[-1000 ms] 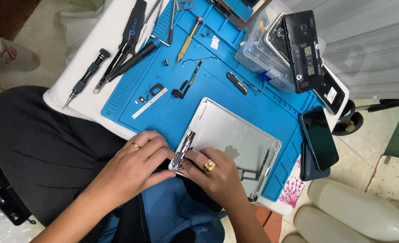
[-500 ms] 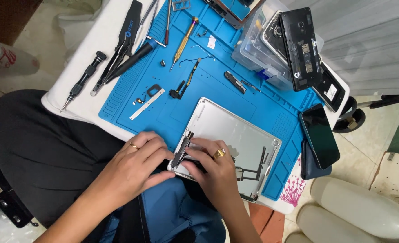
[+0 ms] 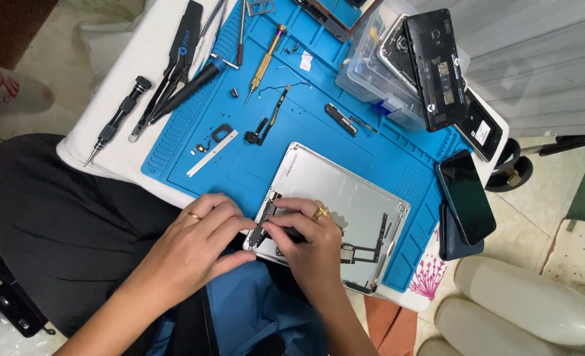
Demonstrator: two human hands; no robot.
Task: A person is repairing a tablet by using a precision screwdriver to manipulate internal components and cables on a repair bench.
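Observation:
A silver tablet back shell [image 3: 332, 191] lies open side up on a blue work mat [image 3: 305, 138], with dark flex cables [image 3: 365, 247] inside it. My left hand [image 3: 203, 247] rests at the shell's near left corner, fingers touching its edge. My right hand [image 3: 309, 240], wearing a gold ring, pinches a small dark component [image 3: 266, 227] at the same corner, apparently with a thin dark tool. Whether the part is lifted free of the shell I cannot tell.
Black screwdrivers and pry tools [image 3: 174, 72] and a gold screwdriver [image 3: 266, 56] lie at the mat's far left. Small loose parts [image 3: 266, 128] sit mid-mat. A clear box [image 3: 384, 72] holds opened phones [image 3: 437, 66]. A dark phone [image 3: 465, 196] lies at the right edge.
My right hand has shifted left over the shell's near corner and closed on the dark component. The left hand has stayed at the corner.

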